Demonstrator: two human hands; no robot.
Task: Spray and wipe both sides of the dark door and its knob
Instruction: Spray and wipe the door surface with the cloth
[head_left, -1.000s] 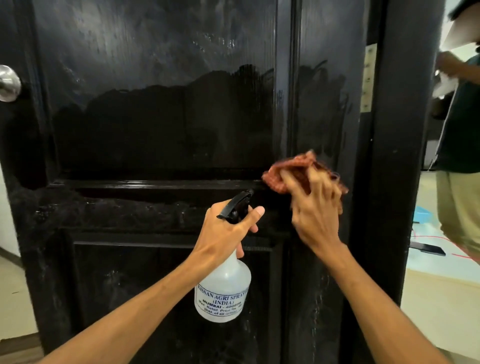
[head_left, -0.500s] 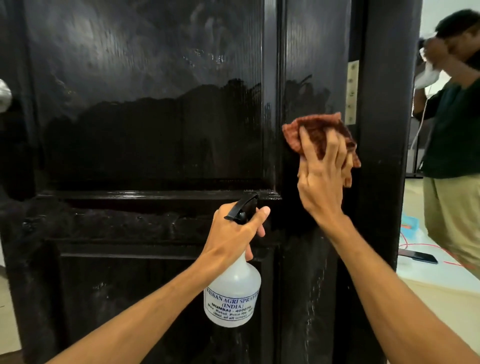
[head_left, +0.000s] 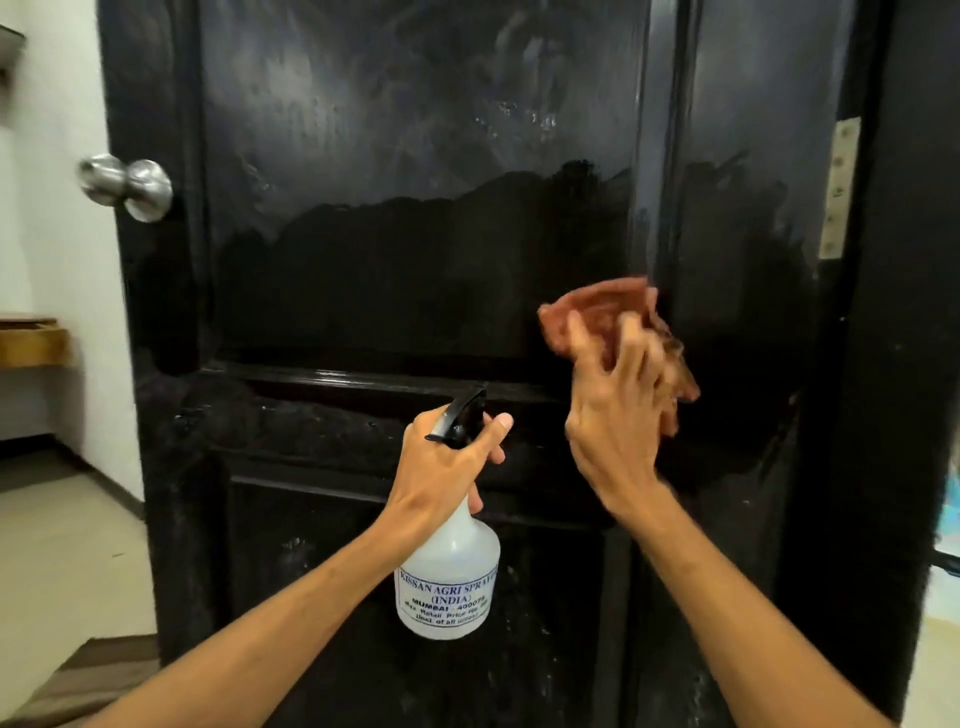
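Right hand (head_left: 615, 415), fingers bent over a bunched reddish cloth (head_left: 597, 306) and holding it at the lower right corner of the upper panel of the door (head_left: 415, 260), beside the vertical moulding. Motion blur hides whether the cloth is pressed to the wood. Left hand (head_left: 441, 467) grips the neck of a white spray bottle (head_left: 449, 587), forefinger extended past the black trigger, nozzle towards the cross rail at mid-door. The lower half of the upper panel reads dark and glossy, which suggests it has been wetted and wiped. Its upper half is hazy and streaked, and the lower panel carries pale specks, so both appear to need wiping. The knob (head_left: 127, 187), at the door's left edge, shows no sign of cleaning either way. The far side is out of view. Judged progress: part of one face done; the rest of this face, the knob and the other face remain.
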